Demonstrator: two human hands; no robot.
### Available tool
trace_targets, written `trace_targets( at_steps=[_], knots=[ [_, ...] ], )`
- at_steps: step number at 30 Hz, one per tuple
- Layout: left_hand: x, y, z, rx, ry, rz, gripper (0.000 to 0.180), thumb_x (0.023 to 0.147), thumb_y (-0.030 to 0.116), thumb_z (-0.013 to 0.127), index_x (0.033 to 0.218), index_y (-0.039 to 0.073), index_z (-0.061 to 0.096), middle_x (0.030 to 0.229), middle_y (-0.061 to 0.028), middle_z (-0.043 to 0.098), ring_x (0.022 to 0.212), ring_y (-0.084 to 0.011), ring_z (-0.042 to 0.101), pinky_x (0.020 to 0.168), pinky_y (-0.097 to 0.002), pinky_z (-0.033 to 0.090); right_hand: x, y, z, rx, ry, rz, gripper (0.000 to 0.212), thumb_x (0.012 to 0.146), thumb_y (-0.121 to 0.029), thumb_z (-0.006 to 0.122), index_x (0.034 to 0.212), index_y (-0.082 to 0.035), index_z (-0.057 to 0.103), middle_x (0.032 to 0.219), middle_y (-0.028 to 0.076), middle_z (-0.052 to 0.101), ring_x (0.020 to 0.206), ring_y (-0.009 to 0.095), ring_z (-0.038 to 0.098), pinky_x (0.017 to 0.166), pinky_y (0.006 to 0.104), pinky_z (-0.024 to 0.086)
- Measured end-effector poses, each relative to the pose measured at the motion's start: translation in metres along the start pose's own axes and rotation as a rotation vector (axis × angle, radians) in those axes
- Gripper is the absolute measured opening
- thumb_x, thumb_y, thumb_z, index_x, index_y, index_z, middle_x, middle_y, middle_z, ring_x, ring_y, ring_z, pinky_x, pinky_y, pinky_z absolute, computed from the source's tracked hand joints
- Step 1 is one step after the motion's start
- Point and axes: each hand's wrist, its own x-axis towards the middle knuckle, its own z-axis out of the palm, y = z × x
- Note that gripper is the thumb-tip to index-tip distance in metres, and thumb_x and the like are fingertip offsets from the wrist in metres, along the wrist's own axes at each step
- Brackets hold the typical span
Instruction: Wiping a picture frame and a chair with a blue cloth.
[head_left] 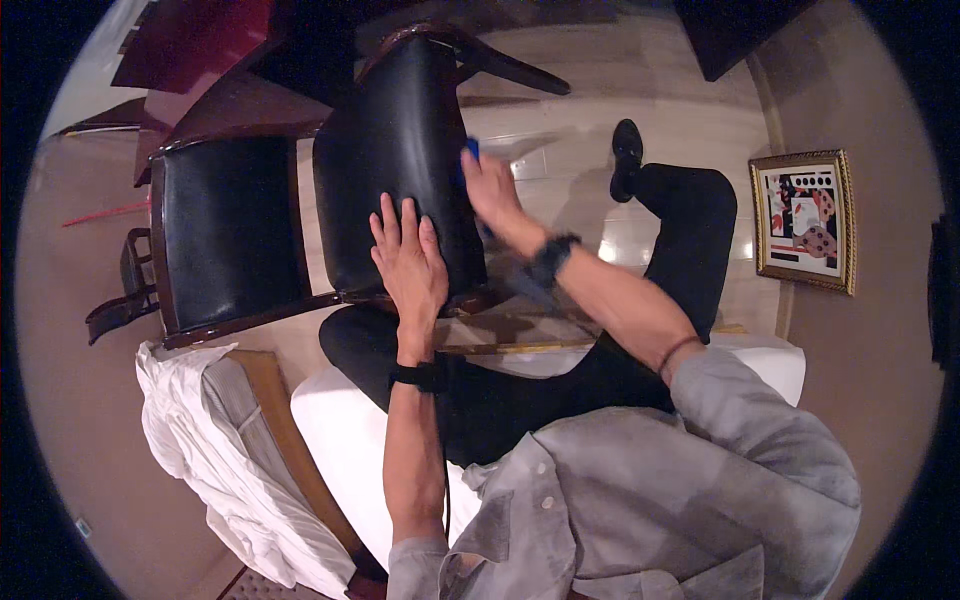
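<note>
A dark wooden chair with a black padded seat [375, 150] and a black padded back [232, 235] is in front of me. My left hand [408, 258] lies flat on the near part of the seat, fingers spread and pointing away from me. At the seat's right edge, my right hand [492, 190] is closed around a small blue thing [471, 150]. Only a bit of it shows past my fingers, so its kind is hidden. A blurred greyish shape hangs below my right wrist, too smeared to name.
I sit on a white-covered seat [335, 420], my right leg out to the right. White cloth [215, 450] drapes over something at the lower left. A gold-framed picture [803, 222] is on the right wall. Dark red furniture [190, 45] stands at the far left; the floor [570, 130] is pale tile.
</note>
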Motion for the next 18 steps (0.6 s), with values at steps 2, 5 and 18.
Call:
trace_targets(
  at_steps=[2,5,18],
  knots=[
    [0.000,0.001,0.001,0.002,0.031,0.005,0.044,0.102,0.034,0.039,0.137,0.011,0.049,0.154,-0.0122,0.030,0.141,-0.0407,0.026,0.107,-0.0590,0.028,-0.066,0.014,-0.009,0.026,-0.142,-0.010,0.047,0.098,-0.038,0.043,0.095,0.005,0.062,0.087,0.032,0.062,0.087,0.050,0.060,0.076,0.0536,0.047],
    [-0.003,-0.002,0.003,0.001,0.038,0.024,0.044,0.102,0.035,0.038,0.137,0.011,0.049,0.154,-0.0123,0.029,0.140,-0.0412,0.026,0.107,-0.0597,0.028,-0.104,0.011,-0.025,0.116,-0.168,0.009,0.045,0.098,-0.036,0.042,0.096,0.005,0.062,0.094,0.033,0.061,0.092,0.049,0.059,0.081,0.0531,0.046],
    [-0.003,0.015,0.013,0.031,0.081,0.003,0.044,0.102,0.037,0.037,0.136,0.014,0.051,0.152,-0.0135,0.032,0.139,-0.0412,0.028,0.105,-0.0615,0.029,-0.014,-0.003,-0.013,0.008,-0.036,0.072,0.055,0.099,-0.042,0.038,0.104,0.008,0.059,0.100,0.034,0.062,0.098,0.049,0.059,0.085,0.0531,0.046]
  ],
)
